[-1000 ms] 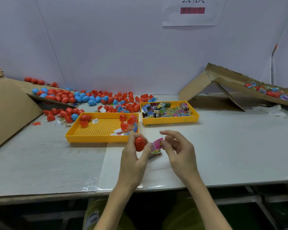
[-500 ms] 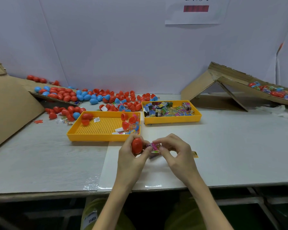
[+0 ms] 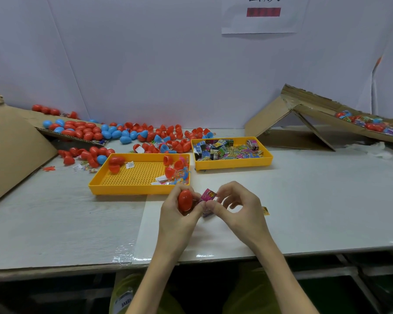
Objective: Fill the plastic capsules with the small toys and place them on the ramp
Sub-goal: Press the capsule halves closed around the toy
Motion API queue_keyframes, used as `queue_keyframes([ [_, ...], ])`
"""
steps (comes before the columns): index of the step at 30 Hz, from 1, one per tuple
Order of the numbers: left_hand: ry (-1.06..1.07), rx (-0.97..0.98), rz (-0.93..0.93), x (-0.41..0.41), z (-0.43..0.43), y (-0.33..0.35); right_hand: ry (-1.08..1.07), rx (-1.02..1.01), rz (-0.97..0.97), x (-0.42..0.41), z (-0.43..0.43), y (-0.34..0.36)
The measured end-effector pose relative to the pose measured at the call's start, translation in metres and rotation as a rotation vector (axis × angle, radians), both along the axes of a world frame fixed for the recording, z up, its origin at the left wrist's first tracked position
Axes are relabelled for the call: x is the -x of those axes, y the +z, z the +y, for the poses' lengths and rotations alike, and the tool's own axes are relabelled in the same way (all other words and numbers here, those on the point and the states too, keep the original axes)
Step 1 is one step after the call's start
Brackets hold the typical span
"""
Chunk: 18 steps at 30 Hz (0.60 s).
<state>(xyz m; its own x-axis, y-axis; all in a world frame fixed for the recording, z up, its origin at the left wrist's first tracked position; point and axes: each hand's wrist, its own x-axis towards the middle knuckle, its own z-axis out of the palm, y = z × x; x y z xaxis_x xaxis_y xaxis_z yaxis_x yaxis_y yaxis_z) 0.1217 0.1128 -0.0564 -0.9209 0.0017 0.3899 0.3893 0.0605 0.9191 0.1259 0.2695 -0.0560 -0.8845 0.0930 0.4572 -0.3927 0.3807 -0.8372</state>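
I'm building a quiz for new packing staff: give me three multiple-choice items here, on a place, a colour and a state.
1. Where does the tray of toy packets stand? A. left of the perforated tray B. right of it C. on the floor
2. What colour is the capsule in the left hand? A. red B. blue C. yellow
3. What is the right hand doing? A. lying flat, empty B. gripping a blue ball C. pinching a pink toy packet
Answers: B, it stands past the perforated tray's right end; A, its shell is red; C, the hand nips the packet.
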Motion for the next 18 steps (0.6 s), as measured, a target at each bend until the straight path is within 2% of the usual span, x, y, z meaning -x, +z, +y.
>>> queue_keyframes([
  [3, -0.026, -0.002, -0.017, 0.0002, 0.0004, -0.0004, 0.009, -0.015, -0.011, 0.0018, 0.0008, -0.0025],
  [9, -0.073, 0.055, -0.008, 0.0019, 0.0014, -0.001, 0.047, 0.083, -0.042, 0.0031, 0.003, -0.0041],
  [18, -0.097, 0.052, 0.001, 0.0015, 0.0015, -0.0004, 0.075, 0.107, 0.001, 0.0013, 0.0047, -0.0037],
])
